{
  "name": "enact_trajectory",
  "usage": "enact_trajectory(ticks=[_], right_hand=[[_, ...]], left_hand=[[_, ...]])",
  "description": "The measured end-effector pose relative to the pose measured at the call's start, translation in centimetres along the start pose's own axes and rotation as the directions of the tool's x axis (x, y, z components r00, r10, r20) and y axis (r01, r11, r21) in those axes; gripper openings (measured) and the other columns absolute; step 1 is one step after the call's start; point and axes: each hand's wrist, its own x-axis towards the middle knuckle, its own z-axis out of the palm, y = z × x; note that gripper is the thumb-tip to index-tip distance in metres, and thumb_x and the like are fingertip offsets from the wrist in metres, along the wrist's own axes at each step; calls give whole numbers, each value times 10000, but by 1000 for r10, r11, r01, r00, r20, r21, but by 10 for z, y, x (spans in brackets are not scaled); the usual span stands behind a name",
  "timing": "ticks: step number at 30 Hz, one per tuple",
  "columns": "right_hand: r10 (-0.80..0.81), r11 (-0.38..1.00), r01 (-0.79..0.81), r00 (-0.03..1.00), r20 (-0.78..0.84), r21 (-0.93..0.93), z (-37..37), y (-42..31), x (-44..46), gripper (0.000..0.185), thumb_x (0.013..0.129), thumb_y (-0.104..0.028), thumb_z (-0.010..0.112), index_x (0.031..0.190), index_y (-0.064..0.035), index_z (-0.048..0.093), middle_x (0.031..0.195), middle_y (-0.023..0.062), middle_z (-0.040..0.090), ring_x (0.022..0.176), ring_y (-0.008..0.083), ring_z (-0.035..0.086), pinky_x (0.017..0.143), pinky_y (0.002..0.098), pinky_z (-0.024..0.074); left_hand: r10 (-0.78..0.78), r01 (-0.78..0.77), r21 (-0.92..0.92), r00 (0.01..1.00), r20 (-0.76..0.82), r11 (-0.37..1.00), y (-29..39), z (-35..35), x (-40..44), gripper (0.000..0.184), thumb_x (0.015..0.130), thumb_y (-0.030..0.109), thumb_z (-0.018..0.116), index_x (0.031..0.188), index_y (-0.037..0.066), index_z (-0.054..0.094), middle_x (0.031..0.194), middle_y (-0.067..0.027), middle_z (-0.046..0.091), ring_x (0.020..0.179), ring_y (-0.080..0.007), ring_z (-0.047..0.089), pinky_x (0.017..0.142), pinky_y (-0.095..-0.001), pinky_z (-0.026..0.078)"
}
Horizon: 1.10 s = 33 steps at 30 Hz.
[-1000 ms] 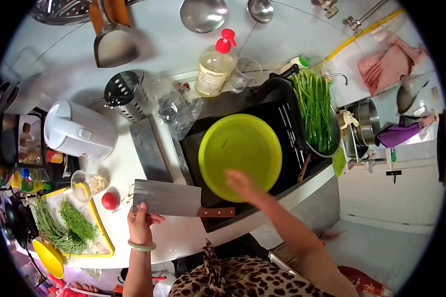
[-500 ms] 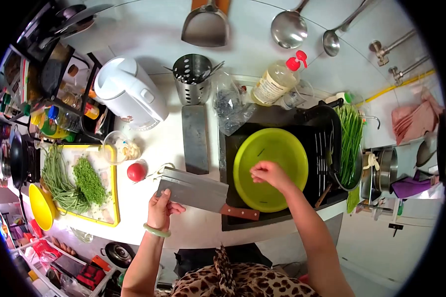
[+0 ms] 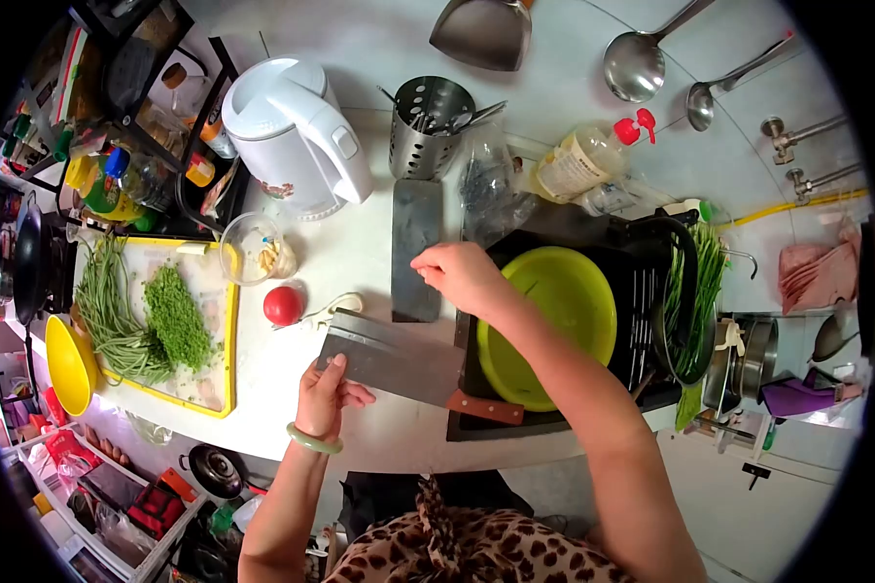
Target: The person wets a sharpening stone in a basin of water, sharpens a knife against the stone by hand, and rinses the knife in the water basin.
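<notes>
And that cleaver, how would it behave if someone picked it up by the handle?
The cleaver should be stiff: its blade looks like flat metal, with no bend showing. It would probably feel blade-heavy, since the blade is far broader than the brown, riveted handle. The smooth face may be slippery where the left hand holds it.

"Was it bright in there?"

"Quite. Pale light spread over the counter, and the ladle at one o'clock carried a glossy highlight."

"Where did it dim?"

"Near ten o'clock, where the shelf rack lay in gloom."

"And the sharpness?"

"The cleaver, just off centre toward seven o'clock, read fairly crisp. Out at nine o'clock, clutter looked squeezed and soft. The counter's front edge bowed around seven, and blackness rounded off the corners."
</notes>
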Motion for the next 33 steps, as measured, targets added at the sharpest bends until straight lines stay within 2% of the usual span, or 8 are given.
enact_trajectory(ticks=[7,12,15,21,24,25,27,33], right_hand=[[52,998,-53,998,37,29,-9,0,13,171,815,-69,557,944,6,641,781,123,656,713,179,632,658,275,481],[174,920,-135,982,-74,367,-21,34,-17,204,873,-126,545,995,16,625,874,91,670,771,127,623,688,265,478],[549,780,-436,821,-156,450,-16,118,-86,222,890,-188,553,1000,-11,630,851,78,666,737,122,611,646,275,469],[629,708,-689,715,-305,-155,49,231,-206,223,862,-207,584,952,-10,634,787,111,650,661,184,606,606,326,482],[882,458,-855,470,-8,243,48,224,-196,236,868,-237,578,922,-11,621,784,101,645,645,182,605,604,341,498],[884,454,-856,467,-9,248,43,213,-192,236,868,-237,578,922,-11,621,784,101,645,645,182,605,604,341,498],[861,199,-644,475,183,739,27,186,-181,237,877,-265,568,867,-31,603,751,77,628,629,169,603,596,321,510],[475,304,-559,791,385,772,-32,61,-91,271,887,-288,553,819,-29,592,751,53,611,666,135,607,609,267,512]], left_hand=[[-10,10,-19,1000,-16,1000,-2,7,1,270,919,281,491,931,15,537,720,-93,626,536,-172,614,456,-206,460],[-4,4,-20,1000,5,1000,-3,7,3,248,915,269,503,917,23,532,740,-97,633,543,-188,626,463,-214,461],[-11,12,-29,1000,17,999,0,7,2,246,917,267,501,908,25,544,702,-99,632,542,-189,626,461,-214,463],[-20,20,-12,999,28,1000,-3,9,0,247,918,260,498,907,18,548,692,-104,632,538,-194,628,454,-218,468],[-20,20,12,1000,10,1000,-2,13,-3,255,918,265,500,908,14,548,705,-104,634,536,-196,628,450,-219,467],[-23,23,16,1000,13,1000,-2,14,-3,255,918,265,500,908,14,548,705,-104,634,536,-196,628,450,-219,467],[-10,9,13,999,40,1000,-2,14,-4,263,916,273,505,915,13,547,717,-102,635,535,-195,627,449,-216,467],[-17,17,-8,998,52,1000,-5,12,-3,269,911,283,515,926,16,546,719,-98,635,537,-188,628,449,-211,468]])
